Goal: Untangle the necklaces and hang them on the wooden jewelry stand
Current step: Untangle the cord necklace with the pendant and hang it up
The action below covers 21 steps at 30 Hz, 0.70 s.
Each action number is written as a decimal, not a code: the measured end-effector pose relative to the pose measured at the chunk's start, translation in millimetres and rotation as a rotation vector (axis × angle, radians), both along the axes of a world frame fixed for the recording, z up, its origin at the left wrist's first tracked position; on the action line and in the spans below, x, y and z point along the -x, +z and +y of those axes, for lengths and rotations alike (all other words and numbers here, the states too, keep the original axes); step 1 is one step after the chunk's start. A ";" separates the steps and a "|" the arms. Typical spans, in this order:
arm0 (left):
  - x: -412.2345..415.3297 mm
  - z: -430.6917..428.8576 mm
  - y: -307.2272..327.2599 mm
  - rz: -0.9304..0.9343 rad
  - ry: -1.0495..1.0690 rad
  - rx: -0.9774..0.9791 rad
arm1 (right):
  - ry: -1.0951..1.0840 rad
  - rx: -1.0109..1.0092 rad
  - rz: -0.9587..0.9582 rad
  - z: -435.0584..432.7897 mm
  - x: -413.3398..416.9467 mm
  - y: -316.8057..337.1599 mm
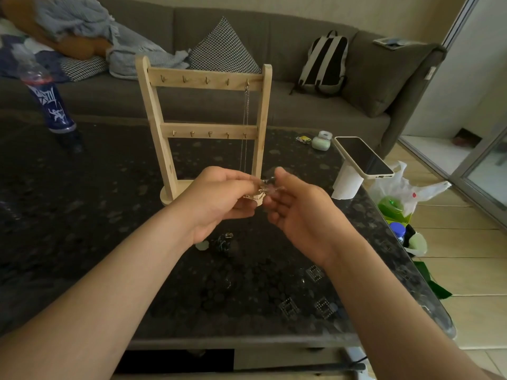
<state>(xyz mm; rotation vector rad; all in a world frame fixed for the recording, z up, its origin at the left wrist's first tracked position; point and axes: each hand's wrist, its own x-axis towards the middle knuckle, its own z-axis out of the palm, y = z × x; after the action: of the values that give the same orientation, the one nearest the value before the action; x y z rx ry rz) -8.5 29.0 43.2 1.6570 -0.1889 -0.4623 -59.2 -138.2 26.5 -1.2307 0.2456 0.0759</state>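
Head view, looking down along two bare forearms over a dark patterned table (96,187). We see the left hand (219,196) and the right hand (299,212) raised close together just in front of the wooden jewelry stand (152,113). The fingers of both curl inward and pinch a small silvery tangle of necklaces (263,186) between them. The knot is too small for us to tell how many chains it holds. We judge it is held up off the table so that loose ends can drop free and the fingers can pick at it from both sides. One thin chain (246,119) already hangs from the rightmost hook of the top bar, running down past the lower bar; the other hooks look bare. A dark clump (223,242) lies on the table below the left wrist, possibly another piece waiting. The stand's base sits right behind the hands, so the reach forward is short, but the hanging chain is near the knuckles and could snag. A phone (362,157) on a white prop stands to the right near the table edge and a bottle (48,100) stands far left, both well apart from the hands.
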 end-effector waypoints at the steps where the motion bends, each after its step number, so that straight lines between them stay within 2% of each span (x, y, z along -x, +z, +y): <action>1: 0.0 0.8 0.4 0.000 0.004 0.001 | -0.005 0.022 -0.039 -1.4 -0.1 -0.8; 5: -1.1 -0.7 1.0 0.071 0.057 0.065 | -0.111 0.118 -0.140 -1.8 0.2 -3.5; 10: -0.8 -2.6 -0.3 0.156 0.078 0.139 | -0.119 0.160 -0.119 0.8 1.5 -3.8; 21: -1.4 -4.6 -8.6 0.119 0.097 0.078 | -0.137 0.204 -0.149 1.2 1.7 -0.2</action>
<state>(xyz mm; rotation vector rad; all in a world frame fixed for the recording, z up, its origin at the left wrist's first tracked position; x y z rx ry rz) -7.1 24.3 34.6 1.5498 -0.0376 -0.4724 -60.9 -137.1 26.3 -1.4111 0.2111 -0.1626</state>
